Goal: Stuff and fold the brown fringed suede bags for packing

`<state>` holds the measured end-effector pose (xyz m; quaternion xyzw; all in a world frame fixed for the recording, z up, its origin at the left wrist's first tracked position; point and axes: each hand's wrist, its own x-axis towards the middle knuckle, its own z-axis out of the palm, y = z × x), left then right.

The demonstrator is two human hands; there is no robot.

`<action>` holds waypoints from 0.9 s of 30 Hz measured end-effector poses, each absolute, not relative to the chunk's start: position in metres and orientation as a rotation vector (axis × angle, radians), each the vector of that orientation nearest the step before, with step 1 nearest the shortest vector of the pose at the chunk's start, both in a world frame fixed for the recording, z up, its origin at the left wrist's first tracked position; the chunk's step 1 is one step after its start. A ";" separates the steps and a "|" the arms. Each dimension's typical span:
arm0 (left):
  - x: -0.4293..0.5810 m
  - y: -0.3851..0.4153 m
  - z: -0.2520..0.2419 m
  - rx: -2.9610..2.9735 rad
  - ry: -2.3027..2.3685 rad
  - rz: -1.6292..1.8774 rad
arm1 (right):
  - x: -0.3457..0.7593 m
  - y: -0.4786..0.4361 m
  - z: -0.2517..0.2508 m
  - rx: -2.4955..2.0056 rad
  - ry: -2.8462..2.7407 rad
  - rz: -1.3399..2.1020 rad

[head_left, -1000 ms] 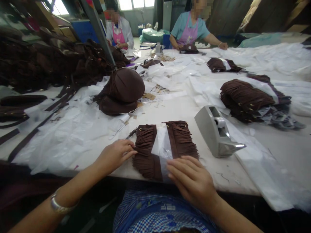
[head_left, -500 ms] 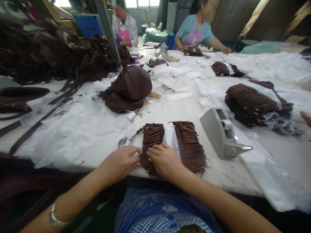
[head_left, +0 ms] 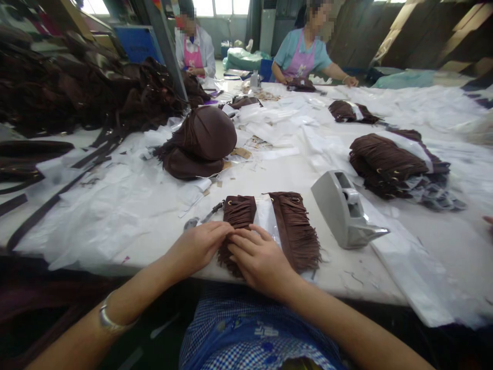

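Observation:
A brown fringed bag [head_left: 296,231] lies flat at the table's front edge, with a white wrap [head_left: 267,218] around its middle. My left hand [head_left: 200,246] touches the bag's left part, its fingertips meeting those of my other hand; what they may pinch is hidden. My right hand [head_left: 262,259] rests over the fringe left of the wrap, fingers stretched out and lying on it. A dark strap with a clear-wrapped end [head_left: 191,223] sticks out at the bag's upper left. Right of the bag stands a grey tape dispenser [head_left: 346,210].
Brown bags [head_left: 210,136] sit beyond the bag, and wrapped fringed bags [head_left: 393,159] are stacked at the right. White sheets [head_left: 103,210] cover the left. A dark heap [head_left: 84,87] lies far left. Two people work across the table; another hand shows at the right edge.
My left hand has moved right, from beside the bag onto its left part, meeting my right fingertips. My right hand has stayed on the fringe. The view has shifted slightly.

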<state>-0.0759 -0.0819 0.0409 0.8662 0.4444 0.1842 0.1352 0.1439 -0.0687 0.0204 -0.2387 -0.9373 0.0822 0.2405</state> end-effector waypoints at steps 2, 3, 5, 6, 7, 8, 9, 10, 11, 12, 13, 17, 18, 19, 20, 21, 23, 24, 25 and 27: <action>-0.067 -0.070 0.033 2.603 1.132 0.470 | 0.153 -0.073 0.020 -0.656 -2.516 0.247; -0.065 -0.065 0.029 2.655 1.082 0.409 | 0.157 -0.074 0.019 -0.653 -2.504 0.264; -0.069 -0.058 0.023 2.746 1.068 0.242 | 0.163 -0.074 0.013 -0.636 -2.491 0.302; -0.075 -0.055 0.022 2.781 1.089 0.136 | 0.164 -0.074 0.010 -0.627 -2.487 0.320; -0.083 -0.054 0.022 2.808 1.109 0.022 | 0.166 -0.073 0.007 -0.623 -2.484 0.339; -0.092 -0.054 0.023 2.829 1.117 -0.092 | 0.166 -0.072 0.005 -0.622 -2.478 0.356; -0.102 -0.054 0.026 2.844 1.111 -0.191 | 0.166 -0.072 0.003 -0.622 -2.472 0.372; -0.111 -0.056 0.030 2.854 1.105 -0.262 | 0.166 -0.072 0.002 -0.622 -2.466 0.384; -0.117 -0.058 0.036 2.861 1.111 -0.293 | 0.165 -0.072 0.001 -0.620 -2.458 0.392; -0.120 -0.061 0.042 2.868 1.138 -0.279 | 0.165 -0.073 0.001 -0.618 -2.447 0.393; -0.119 -0.063 0.048 2.876 1.180 -0.219 | 0.165 -0.074 0.001 -0.613 -2.434 0.386; -0.083 -0.058 0.058 2.871 1.144 0.223 | 0.166 -0.076 0.000 -0.591 -2.401 0.367; -0.072 -0.054 0.055 2.858 1.037 0.276 | 0.166 -0.076 0.000 -0.591 -2.406 0.375; -0.064 -0.048 0.050 2.849 0.933 0.291 | 0.166 -0.076 0.000 -0.594 -2.416 0.388; -0.059 -0.043 0.043 2.843 0.860 0.276 | 0.166 -0.076 0.000 -0.598 -2.428 0.402; -0.058 -0.039 0.037 2.845 0.818 0.238 | 0.166 -0.076 0.001 -0.602 -2.440 0.416; -0.070 -0.034 0.026 2.862 0.845 0.135 | 0.166 -0.075 0.001 -0.600 -2.455 0.436; -0.081 -0.033 0.023 2.873 0.889 0.063 | 0.165 -0.074 0.001 -0.596 -2.458 0.442; -0.094 -0.035 0.022 2.882 0.928 -0.023 | 0.165 -0.074 0.001 -0.591 -2.458 0.446; -0.116 -0.039 0.027 2.872 1.006 -0.195 | 0.165 -0.074 0.001 -0.586 -2.449 0.454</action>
